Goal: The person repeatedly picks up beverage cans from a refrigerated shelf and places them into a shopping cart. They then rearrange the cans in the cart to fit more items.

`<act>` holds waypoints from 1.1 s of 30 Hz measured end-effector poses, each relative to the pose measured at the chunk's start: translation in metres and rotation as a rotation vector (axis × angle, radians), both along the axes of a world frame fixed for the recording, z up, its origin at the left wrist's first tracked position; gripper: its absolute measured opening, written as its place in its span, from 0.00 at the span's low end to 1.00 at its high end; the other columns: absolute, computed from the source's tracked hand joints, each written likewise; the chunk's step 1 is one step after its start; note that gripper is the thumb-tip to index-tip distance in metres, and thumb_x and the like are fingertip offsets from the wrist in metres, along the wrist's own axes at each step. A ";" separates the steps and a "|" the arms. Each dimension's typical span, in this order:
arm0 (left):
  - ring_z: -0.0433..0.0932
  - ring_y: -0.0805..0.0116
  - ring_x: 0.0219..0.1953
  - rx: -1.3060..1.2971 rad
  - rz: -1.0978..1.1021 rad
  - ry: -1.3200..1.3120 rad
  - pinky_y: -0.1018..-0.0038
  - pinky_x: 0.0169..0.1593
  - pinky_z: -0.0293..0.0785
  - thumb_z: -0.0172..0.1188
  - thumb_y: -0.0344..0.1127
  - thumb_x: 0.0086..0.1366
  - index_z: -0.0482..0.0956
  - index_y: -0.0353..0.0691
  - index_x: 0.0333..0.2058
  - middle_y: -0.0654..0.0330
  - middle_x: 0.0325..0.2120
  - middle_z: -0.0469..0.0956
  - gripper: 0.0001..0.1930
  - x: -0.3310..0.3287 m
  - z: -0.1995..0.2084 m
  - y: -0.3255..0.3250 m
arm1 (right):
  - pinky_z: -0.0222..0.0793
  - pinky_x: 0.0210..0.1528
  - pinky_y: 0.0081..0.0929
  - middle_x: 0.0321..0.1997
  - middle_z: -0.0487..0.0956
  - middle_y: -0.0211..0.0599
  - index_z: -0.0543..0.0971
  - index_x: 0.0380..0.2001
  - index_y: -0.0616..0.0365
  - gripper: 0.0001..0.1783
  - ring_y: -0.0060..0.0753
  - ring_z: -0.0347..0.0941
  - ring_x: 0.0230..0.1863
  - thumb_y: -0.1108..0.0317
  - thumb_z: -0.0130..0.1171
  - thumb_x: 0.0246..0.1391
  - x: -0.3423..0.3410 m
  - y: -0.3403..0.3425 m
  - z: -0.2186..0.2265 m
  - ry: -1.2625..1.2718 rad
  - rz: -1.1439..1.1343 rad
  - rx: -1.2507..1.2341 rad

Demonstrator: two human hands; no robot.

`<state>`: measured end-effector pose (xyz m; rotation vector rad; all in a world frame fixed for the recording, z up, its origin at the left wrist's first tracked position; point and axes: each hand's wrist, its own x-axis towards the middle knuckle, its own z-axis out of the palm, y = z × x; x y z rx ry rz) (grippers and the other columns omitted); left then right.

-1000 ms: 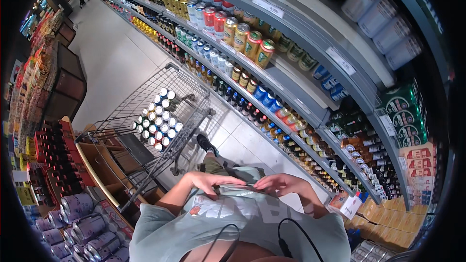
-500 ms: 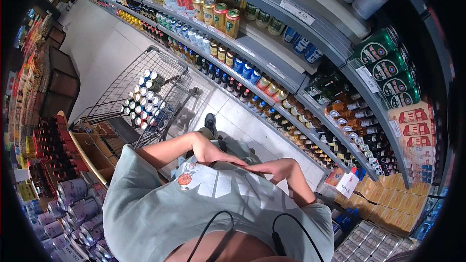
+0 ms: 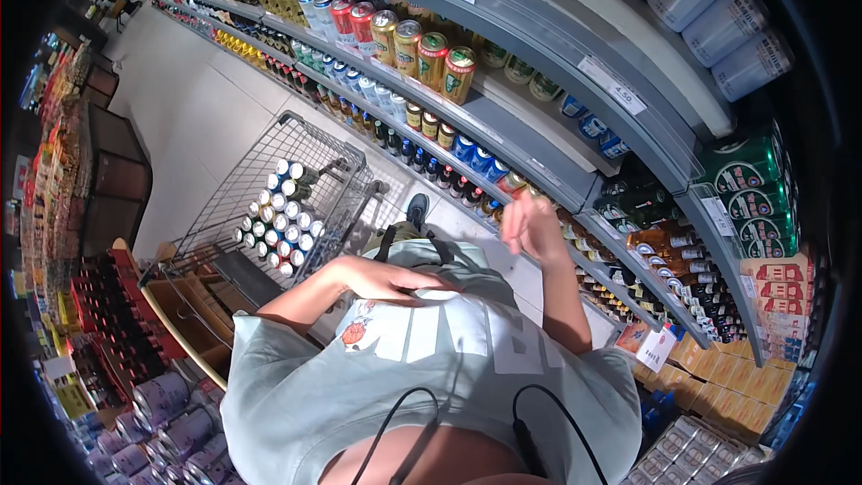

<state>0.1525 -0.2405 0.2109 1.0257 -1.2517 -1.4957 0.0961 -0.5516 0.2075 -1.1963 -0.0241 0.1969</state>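
Observation:
My left hand (image 3: 386, 280) lies flat against the front of my pale green shirt (image 3: 431, 386), fingers stretched out and holding nothing. Raised in front of me to the right is my right hand (image 3: 532, 226). Its fingers are loosely bent, with no object visible in them. Behind it, the shelves (image 3: 503, 130) carry rows of cans and bottles; whether it touches any of them, I cannot tell. Left of my foot stands a wire shopping cart (image 3: 224, 171), with a cluster of upright cans (image 3: 285, 216) in it.
Gold and red cans (image 3: 432, 63) line an upper shelf. Green can packs (image 3: 754, 189) and yellow cartons (image 3: 718, 386) are at the right. A wooden-edged display (image 3: 184, 319) and shrink-wrapped purple cans (image 3: 171, 404) flank my left side. My shoe (image 3: 417, 209) is on the tiled floor.
My right hand has left my stomach and risen forward toward the shelves. My left hand stays on the shirt. The view has shifted, bringing the shelves nearer.

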 end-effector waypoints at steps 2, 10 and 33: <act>0.69 0.61 0.68 0.052 0.090 -0.014 0.67 0.72 0.61 0.52 0.40 0.80 0.68 0.33 0.68 0.50 0.66 0.71 0.24 0.052 0.015 0.025 | 0.49 0.13 0.24 0.08 0.58 0.27 0.60 0.10 0.49 0.37 0.26 0.51 0.08 0.49 0.40 0.78 0.038 0.005 0.008 0.129 -0.259 0.319; 0.85 0.66 0.41 -0.106 0.893 -0.236 0.67 0.56 0.74 0.43 0.40 0.82 0.74 0.38 0.52 0.54 0.31 0.87 0.15 0.246 0.024 0.014 | 0.39 0.12 0.22 0.10 0.56 0.22 0.61 0.19 0.49 0.28 0.16 0.45 0.09 0.52 0.44 0.77 0.193 0.026 0.002 0.011 -0.478 0.098; 0.70 0.44 0.66 0.029 -0.036 -1.660 0.58 0.68 0.67 0.83 0.33 0.37 0.68 0.42 0.66 0.46 0.61 0.73 0.53 0.395 0.003 -0.159 | 0.67 0.68 0.43 0.69 0.71 0.58 0.60 0.72 0.55 0.54 0.59 0.68 0.69 0.50 0.76 0.46 0.291 0.012 -0.023 0.176 -0.053 -1.267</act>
